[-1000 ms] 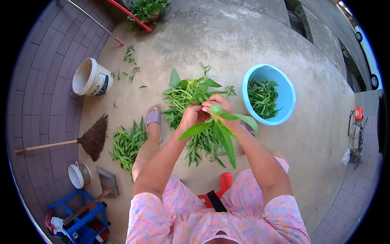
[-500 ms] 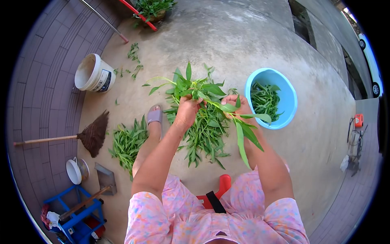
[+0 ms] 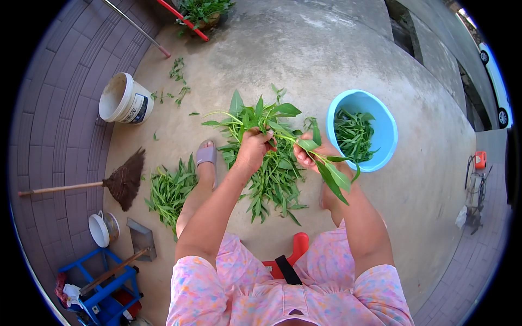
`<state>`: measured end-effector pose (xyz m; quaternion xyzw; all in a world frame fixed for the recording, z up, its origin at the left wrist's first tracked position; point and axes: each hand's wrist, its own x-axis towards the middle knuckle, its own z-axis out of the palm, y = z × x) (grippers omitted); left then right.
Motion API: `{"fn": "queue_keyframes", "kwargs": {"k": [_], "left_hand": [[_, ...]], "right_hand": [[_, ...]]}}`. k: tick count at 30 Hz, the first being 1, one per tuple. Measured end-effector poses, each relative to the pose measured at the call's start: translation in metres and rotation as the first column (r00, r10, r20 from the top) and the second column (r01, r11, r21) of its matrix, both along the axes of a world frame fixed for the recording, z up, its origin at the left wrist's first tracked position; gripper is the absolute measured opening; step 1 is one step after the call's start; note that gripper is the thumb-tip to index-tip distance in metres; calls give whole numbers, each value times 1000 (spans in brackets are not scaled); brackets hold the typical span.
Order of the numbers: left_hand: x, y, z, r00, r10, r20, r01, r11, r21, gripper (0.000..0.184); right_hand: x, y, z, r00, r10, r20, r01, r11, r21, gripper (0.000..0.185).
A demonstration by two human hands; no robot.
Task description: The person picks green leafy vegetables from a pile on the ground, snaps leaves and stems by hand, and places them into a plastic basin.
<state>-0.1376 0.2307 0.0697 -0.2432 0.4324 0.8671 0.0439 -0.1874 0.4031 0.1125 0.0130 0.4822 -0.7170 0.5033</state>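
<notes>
My left hand (image 3: 254,149) is closed on a bunch of leafy green stems above a heap of greens (image 3: 276,182) on the floor. Just right of it, my right hand (image 3: 314,151) grips a long leafy stem (image 3: 333,173), whose leaves hang over my right wrist. The two hands are a short gap apart, with stem running between them. To the right stands a light blue basin (image 3: 385,136) holding green leaves (image 3: 353,135). Another pile of greens (image 3: 173,194) lies beside my left foot.
Along the left wall are a white bucket (image 3: 136,106), a broom (image 3: 125,179), a small white pail (image 3: 100,229), a dustpan (image 3: 142,239) and a blue frame (image 3: 100,296). A red seat (image 3: 300,247) shows between my legs. A potted plant (image 3: 201,11) stands at the top.
My hands have moved apart from their close position a second ago. The long stem in my right hand swung right, and its leaves have since lifted slightly.
</notes>
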Motion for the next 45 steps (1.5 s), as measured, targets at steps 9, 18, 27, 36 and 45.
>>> {"fn": "queue_keyframes", "kwargs": {"k": [9,18,27,36,45], "left_hand": [[-2,-1,4,997,66,-24,-66,997,36,10],[1,-7,13,1000,6,-14,-5,994,108,8],[4,-4,13,993,-70,-90,85,983,166,10],[6,-5,18,990,-93,-102,105,988,113,18],[2,-1,23,997,-50,-60,56,994,98,18]], "right_hand": [[5,-7,-5,872,-174,-459,208,978,25,22],[-18,3,-2,668,-715,-206,738,672,59,15],[-26,15,-20,687,-701,-191,726,666,172,14],[-35,57,-12,580,-802,-146,809,545,221,10],[-52,121,-24,117,-938,-326,986,72,148,18]]}}
